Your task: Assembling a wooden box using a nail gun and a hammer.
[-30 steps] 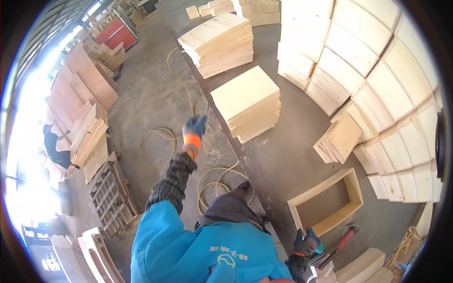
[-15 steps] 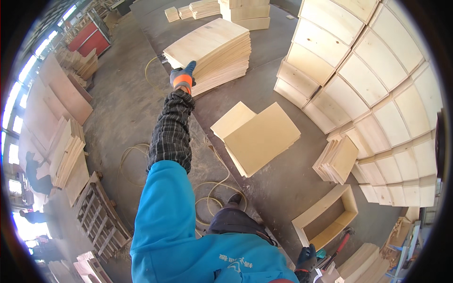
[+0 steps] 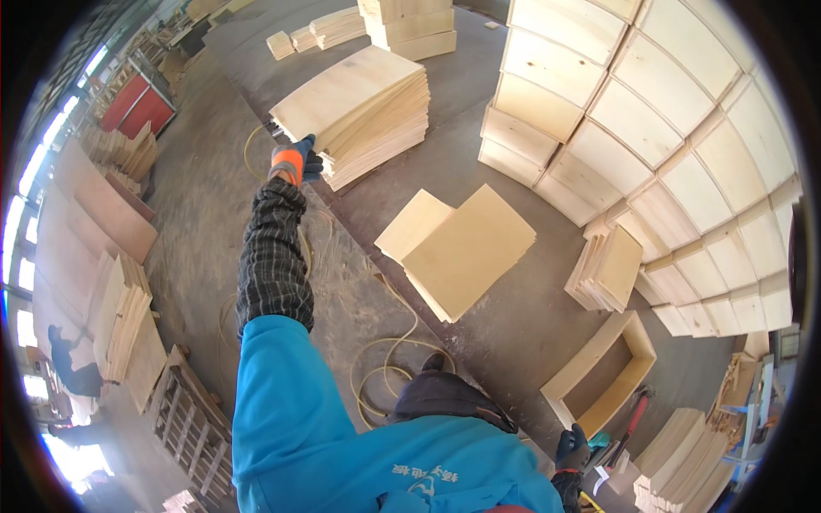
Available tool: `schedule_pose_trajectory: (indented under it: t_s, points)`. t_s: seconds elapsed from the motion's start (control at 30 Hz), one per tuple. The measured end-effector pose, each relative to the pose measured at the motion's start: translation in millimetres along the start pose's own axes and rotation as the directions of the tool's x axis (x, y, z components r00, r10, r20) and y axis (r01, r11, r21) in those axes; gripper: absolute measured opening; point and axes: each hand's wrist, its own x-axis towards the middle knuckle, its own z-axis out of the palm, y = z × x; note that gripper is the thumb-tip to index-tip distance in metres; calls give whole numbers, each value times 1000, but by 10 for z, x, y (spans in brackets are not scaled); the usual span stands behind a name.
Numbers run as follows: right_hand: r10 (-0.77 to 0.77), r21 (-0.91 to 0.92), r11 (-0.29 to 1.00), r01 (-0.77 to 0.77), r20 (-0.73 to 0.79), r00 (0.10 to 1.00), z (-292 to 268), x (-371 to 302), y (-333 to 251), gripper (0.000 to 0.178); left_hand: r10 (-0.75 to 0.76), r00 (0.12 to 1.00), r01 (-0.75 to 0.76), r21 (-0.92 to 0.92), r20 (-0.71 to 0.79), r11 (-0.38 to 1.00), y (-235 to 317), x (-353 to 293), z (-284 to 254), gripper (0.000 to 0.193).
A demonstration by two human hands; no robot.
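Note:
My left arm stretches far forward. My left hand [image 3: 297, 161], in a dark glove with an orange band, is at the near left corner of a tall stack of thin plywood panels [image 3: 376, 107]; its fingers are apart and hold no panel. Low on the right, my right hand [image 3: 571, 448], also gloved, has its fingers at the near corner of a rectangular wooden frame [image 3: 590, 363], apparently gripping its edge. A hammer [image 3: 634, 419] with a red handle lies beside the frame. Between my hands, two overlapping piles of panels [image 3: 470, 252] lie on the dark work surface.
A high wall of stacked wooden boxes [image 3: 641, 128] stands on the right, with a small leaning bundle of boards [image 3: 605, 267] before it. A yellowish hose [image 3: 376, 346] coils near my feet. More box pieces [image 3: 410, 30] stand at the far end. A pallet [image 3: 192, 419] leans at left.
My left hand has shifted from the panel stack's top edge to lower beside its corner, and its fingers have turned. The whole view has swung slightly. My right hand stays by the frame's corner.

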Motion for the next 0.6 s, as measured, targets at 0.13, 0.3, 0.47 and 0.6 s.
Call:
schedule_pose_trajectory:
  t_s: [0.13, 0.3, 0.47, 0.6]
  points:
    - [-35, -42, 999, 35, 3, 999, 84, -58, 192, 42, -75, 975, 91, -71, 207, 993, 57, 161, -432, 47]
    - [-48, -39, 998, 46, -57, 997, 67, -247, 215, 38, 46, 969, 57, -400, 242, 915, 109, -316, -420, 44]
    - [-33, -18, 999, 33, -42, 999, 87, -199, 169, 37, 65, 954, 108, -538, 293, 836, 198, -458, -442, 49]
    - [-94, -48, 995, 92, -56, 994, 4, -188, -54, 35, 318, 727, 121, -570, 608, 813, 317, -681, -292, 45]
